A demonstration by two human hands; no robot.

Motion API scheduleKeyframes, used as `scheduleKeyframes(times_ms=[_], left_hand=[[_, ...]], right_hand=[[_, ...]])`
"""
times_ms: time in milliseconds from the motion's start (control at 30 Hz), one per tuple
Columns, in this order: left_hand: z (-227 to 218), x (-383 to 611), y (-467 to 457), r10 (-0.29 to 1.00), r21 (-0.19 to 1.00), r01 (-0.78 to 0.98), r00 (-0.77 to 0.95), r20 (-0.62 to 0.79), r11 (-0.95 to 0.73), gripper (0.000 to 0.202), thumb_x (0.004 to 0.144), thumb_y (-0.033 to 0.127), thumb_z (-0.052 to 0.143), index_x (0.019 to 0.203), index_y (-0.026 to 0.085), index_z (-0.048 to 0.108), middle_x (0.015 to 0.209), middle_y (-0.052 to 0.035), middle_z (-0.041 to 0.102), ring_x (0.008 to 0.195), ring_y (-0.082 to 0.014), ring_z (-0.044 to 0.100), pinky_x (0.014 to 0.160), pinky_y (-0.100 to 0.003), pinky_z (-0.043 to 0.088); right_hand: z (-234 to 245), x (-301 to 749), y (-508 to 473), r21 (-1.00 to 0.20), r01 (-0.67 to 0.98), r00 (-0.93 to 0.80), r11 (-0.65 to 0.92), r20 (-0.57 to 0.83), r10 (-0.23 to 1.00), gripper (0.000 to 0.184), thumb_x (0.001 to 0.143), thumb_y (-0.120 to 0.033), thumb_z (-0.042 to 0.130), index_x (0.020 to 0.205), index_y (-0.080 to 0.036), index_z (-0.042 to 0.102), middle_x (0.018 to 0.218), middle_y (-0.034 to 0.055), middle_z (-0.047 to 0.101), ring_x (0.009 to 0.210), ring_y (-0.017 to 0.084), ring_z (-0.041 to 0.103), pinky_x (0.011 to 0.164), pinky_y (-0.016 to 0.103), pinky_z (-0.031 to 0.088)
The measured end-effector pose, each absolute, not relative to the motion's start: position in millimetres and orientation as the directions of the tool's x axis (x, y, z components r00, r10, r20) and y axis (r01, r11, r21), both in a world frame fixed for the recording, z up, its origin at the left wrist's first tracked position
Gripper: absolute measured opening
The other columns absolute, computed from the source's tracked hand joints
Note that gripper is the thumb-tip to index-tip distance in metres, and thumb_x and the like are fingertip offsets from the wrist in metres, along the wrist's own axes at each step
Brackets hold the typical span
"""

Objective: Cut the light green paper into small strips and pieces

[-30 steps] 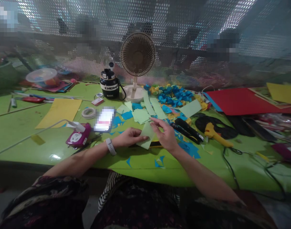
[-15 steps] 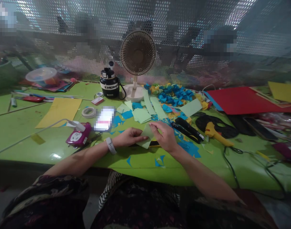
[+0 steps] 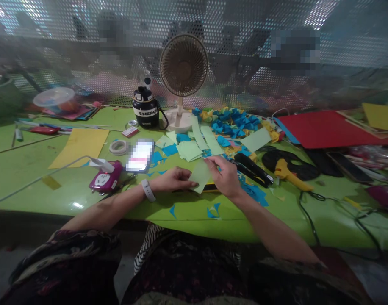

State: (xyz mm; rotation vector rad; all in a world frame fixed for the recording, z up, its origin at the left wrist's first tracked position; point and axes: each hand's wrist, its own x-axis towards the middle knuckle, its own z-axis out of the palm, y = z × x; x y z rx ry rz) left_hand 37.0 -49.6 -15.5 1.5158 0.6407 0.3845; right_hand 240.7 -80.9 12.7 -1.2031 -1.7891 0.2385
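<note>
Both hands are at the near middle of the green table (image 3: 38,178). One pale green paper piece (image 3: 200,174) is held between them, just above the tabletop and tilted.
- Left hand (image 3: 173,180): fingers closed narrowly, pinching the paper's lower left edge. One white wristband (image 3: 146,190) is on this wrist.
- Right hand (image 3: 226,177): thumb and fingers pinch the paper's upper right edge.
- One dark, yellow-edged object (image 3: 210,187) lies flat under the paper; what it is cannot be told.

Counts, near the hands:
- One stack of pale green squares (image 3: 189,150), just beyond the held piece.
- Two pale green strips (image 3: 212,140), side by side behind the stack.
- One larger pale green rectangle (image 3: 259,139), to the right of the strips.
- Blue paper scraps (image 3: 213,210), scattered on the table; too many and too small to count.
- One heap of blue and yellow folded pieces (image 3: 234,120), number not countable.

Counts, tools and other things:
- One yellow glue gun (image 3: 286,173), right of the hands.
- One black bar-shaped tool (image 3: 253,169), between the glue gun and the right hand.
- One desk fan (image 3: 184,65), upright at the far edge.
- One black jug (image 3: 145,112), just left of the fan.
- One tape roll (image 3: 118,147).
- One phone (image 3: 139,156).
- One magenta plug adapter (image 3: 105,180).
- One yellow sheet (image 3: 81,146), to the left.
- One red sheet (image 3: 321,129), to the right.
</note>
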Motion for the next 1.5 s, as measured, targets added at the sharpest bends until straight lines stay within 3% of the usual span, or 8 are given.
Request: scheduleKeyframes(times_ms=[167,533,633,733,900,1267,1400,1500], left_hand=[[-11.2,35.3,-49.2,0.579,0.988,0.157,0.804,-0.137,0.016,0.028,0.082,0.036,0.073,0.094,0.011,0.069,0.085,-0.0076,0.074,0.066,-0.0107,0.064,0.060,-0.021,0.049],[-12.8,35.4,-48.2,0.549,0.991,0.098,0.825,-0.134,0.095,0.028,0.081,0.031,0.076,0.098,0.011,0.069,0.092,-0.0102,0.076,0.076,-0.0133,0.070,0.068,-0.024,0.054],[-15.2,35.9,-46.6,0.589,0.982,0.031,0.797,-0.136,0.184,0.031,0.078,0.032,0.080,0.095,0.010,0.068,0.092,-0.0103,0.076,0.082,-0.0161,0.072,0.076,-0.029,0.058],[-18.3,36.0,-41.7,0.711,0.978,-0.079,0.698,-0.084,0.194,0.037,0.073,0.034,0.083,0.095,0.010,0.066,0.091,-0.0094,0.076,0.082,-0.0168,0.074,0.082,-0.032,0.059],[-19.9,36.1,-36.1,0.833,0.973,-0.189,0.553,-0.009,0.136,0.052,0.072,0.031,0.084,0.112,0.012,0.057,0.088,-0.0072,0.076,0.082,-0.0197,0.075,0.077,-0.034,0.060],[-15.0,36.3,-40.0,0.827,0.985,-0.111,0.559,-0.051,0.136,0.051,0.077,0.030,0.080,0.114,0.014,0.049,0.084,-0.0059,0.075,0.082,-0.0203,0.075,0.065,-0.027,0.058],[-13.3,35.0,-39.5,0.820,0.985,-0.096,0.569,-0.062,0.140,0.046,0.075,0.032,0.081,0.104,0.015,0.049,0.081,-0.0056,0.074,0.081,-0.0202,0.075,0.061,-0.025,0.057],[-13.8,34.4,-38.2,0.817,0.987,-0.109,0.576,-0.033,0.116,0.045,0.075,0.032,0.081,0.102,0.015,0.049,0.081,-0.0059,0.075,0.079,-0.0187,0.074,0.062,-0.025,0.057]], right_hand=[[12.3,242.1,-78.6,-0.605,0.612,-0.076,0.510,0.596,0.799,0.033,0.097,-0.049,0.049,0.084,-0.024,0.068,0.086,0.0058,0.075,0.080,0.022,0.068,0.076,0.034,0.053],[13.7,242.6,-75.2,-0.661,0.580,-0.053,0.476,0.552,0.832,0.036,0.095,-0.053,0.052,0.081,-0.023,0.068,0.082,0.0046,0.072,0.078,0.022,0.066,0.075,0.033,0.049],[14.8,246.2,-73.2,-0.737,0.510,0.033,0.443,0.531,0.846,0.036,0.093,-0.055,0.053,0.088,-0.023,0.067,0.082,0.0035,0.070,0.075,0.020,0.065,0.072,0.032,0.050],[13.4,249.4,-71.0,-0.852,0.394,0.105,0.345,0.415,0.904,0.040,0.092,-0.061,0.053,0.086,-0.022,0.061,0.072,0.0009,0.064,0.066,0.017,0.062,0.063,0.029,0.049],[5.9,243.3,-72.9,-0.851,0.481,-0.189,0.210,0.133,0.973,0.047,0.090,-0.064,0.052,0.068,-0.022,0.052,0.059,-0.0012,0.056,0.056,0.015,0.056,0.057,0.028,0.043],[3.0,240.0,-72.2,-0.670,0.605,-0.330,0.429,0.280,0.902,0.031,0.095,-0.041,0.044,0.070,-0.023,0.042,0.060,-0.0024,0.047,0.059,0.015,0.044,0.060,0.029,0.033],[5.4,242.6,-72.1,-0.689,0.584,-0.329,0.429,0.282,0.901,0.031,0.094,-0.042,0.045,0.070,-0.023,0.044,0.061,-0.0020,0.048,0.059,0.015,0.044,0.061,0.029,0.035],[4.7,243.1,-72.3,-0.794,0.509,-0.298,0.332,0.199,0.934,0.032,0.093,-0.046,0.048,0.071,-0.023,0.047,0.063,-0.0014,0.052,0.059,0.015,0.049,0.060,0.029,0.039]])
